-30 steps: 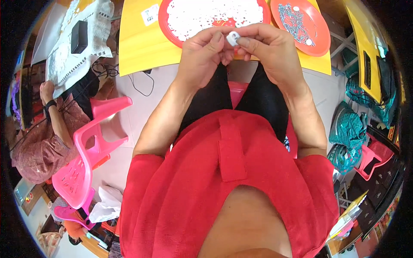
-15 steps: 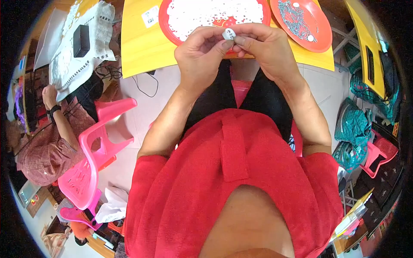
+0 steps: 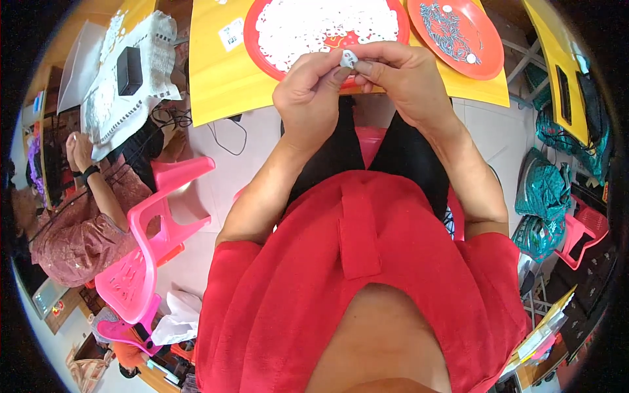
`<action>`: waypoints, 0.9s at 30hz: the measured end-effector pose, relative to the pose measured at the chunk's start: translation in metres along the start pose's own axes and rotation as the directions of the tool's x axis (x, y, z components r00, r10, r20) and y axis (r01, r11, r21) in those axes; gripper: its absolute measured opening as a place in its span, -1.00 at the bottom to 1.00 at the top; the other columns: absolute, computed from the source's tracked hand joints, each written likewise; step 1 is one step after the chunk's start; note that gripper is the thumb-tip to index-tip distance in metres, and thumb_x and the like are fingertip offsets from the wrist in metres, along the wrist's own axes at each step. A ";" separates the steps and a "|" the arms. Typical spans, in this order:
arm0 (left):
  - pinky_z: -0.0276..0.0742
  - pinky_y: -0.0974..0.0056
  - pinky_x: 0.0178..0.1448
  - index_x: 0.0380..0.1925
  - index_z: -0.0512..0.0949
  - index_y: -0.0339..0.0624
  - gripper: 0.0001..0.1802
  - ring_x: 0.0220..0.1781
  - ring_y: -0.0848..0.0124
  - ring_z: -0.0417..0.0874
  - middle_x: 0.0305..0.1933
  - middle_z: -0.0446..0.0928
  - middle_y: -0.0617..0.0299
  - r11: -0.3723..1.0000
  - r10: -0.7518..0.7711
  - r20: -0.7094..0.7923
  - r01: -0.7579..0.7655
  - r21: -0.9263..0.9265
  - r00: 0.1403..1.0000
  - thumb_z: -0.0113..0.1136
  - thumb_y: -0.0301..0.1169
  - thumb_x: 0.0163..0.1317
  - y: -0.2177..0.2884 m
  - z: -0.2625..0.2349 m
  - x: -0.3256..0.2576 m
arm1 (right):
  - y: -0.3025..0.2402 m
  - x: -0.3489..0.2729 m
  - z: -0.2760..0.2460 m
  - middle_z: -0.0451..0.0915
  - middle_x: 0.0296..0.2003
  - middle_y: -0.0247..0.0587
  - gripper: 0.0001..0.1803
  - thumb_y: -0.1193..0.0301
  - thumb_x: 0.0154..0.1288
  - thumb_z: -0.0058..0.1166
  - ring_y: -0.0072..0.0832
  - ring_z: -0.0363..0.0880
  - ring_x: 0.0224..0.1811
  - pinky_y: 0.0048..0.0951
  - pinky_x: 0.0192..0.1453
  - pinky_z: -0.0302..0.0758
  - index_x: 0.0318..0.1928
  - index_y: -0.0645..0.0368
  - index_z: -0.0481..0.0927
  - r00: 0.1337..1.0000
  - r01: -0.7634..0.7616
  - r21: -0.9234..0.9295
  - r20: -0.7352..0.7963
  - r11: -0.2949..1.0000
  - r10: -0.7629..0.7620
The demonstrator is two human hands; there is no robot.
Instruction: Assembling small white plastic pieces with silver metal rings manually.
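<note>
My left hand (image 3: 308, 92) pinches a small white plastic piece with holes (image 3: 348, 57) between thumb and forefinger. From the other side, my right hand (image 3: 405, 73) closes on the same piece, thumb and forefinger at its edge. Whether a screw sits between the right fingertips is too small to tell. Both hands are held over the near edge of the yellow table (image 3: 226, 92). Just beyond them lies a round red tray (image 3: 251, 40) heaped with similar white pieces (image 3: 295, 33). Right of it, an orange-red plate (image 3: 490, 52) carries many grey screws (image 3: 445, 29) and a few white pieces.
A white label (image 3: 231, 34) lies on the table left of the tray. On the left, another person (image 3: 85, 223) sits on a pink chair (image 3: 141, 242) at a table with a patterned cloth and a black box (image 3: 129, 71). Green bags (image 3: 542, 190) stand at the right.
The view has shifted slightly. My hands keep their pinch on the white piece, with little finger movement. The other person's second hand has come into sight at the left.
</note>
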State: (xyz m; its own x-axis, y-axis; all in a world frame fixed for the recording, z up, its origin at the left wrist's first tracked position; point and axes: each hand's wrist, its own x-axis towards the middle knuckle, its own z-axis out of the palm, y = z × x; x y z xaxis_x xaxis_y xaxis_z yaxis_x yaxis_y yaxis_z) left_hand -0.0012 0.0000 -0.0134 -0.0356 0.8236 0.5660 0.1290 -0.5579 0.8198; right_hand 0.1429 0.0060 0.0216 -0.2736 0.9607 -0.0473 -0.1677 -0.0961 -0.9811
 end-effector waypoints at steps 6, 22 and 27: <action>0.45 0.46 -0.27 -0.38 0.52 -0.41 -0.86 -0.38 0.46 0.53 -0.40 0.52 0.14 0.999 -0.018 -0.024 0.017 -0.048 1.000 0.16 -0.68 -0.01 -0.001 0.000 0.001 | -0.001 0.001 0.001 0.54 -0.39 -0.25 -0.78 0.56 0.16 0.01 -0.65 0.46 -0.45 -0.67 -0.33 0.45 -0.15 0.35 0.51 0.999 -0.027 0.034 -0.019 0.999 0.028; 0.49 0.48 -0.23 -0.24 0.49 -0.40 -0.81 -0.34 0.52 0.53 -0.34 0.51 0.21 0.781 -0.383 0.163 0.413 -0.468 0.909 0.08 -0.60 0.11 -0.001 -0.008 0.005 | -0.008 0.006 -0.012 0.55 -0.39 -0.24 -0.79 0.58 0.13 0.02 -0.65 0.46 -0.45 -0.69 -0.35 0.43 -0.18 0.35 0.51 0.998 0.024 -0.008 0.065 1.000 -0.024; 0.50 0.48 -0.25 -0.27 0.50 -0.40 -0.83 -0.37 0.52 0.54 -0.37 0.52 0.21 0.755 -0.406 0.178 0.439 -0.487 0.896 0.09 -0.60 0.10 -0.001 -0.006 0.005 | 0.001 0.011 -0.019 0.54 -0.43 -0.27 -0.80 0.57 0.12 0.04 -0.66 0.45 -0.46 -0.71 -0.37 0.40 -0.20 0.34 0.51 0.999 0.029 -0.034 0.046 0.999 -0.027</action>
State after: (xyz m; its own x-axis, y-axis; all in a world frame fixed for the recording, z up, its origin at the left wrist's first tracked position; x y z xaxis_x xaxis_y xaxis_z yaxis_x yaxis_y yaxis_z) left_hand -0.0079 0.0047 -0.0110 0.0924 0.9829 0.1592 -0.4007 -0.1096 0.9096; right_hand 0.1573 0.0216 0.0168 -0.3121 0.9500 -0.0120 -0.1436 -0.0597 -0.9878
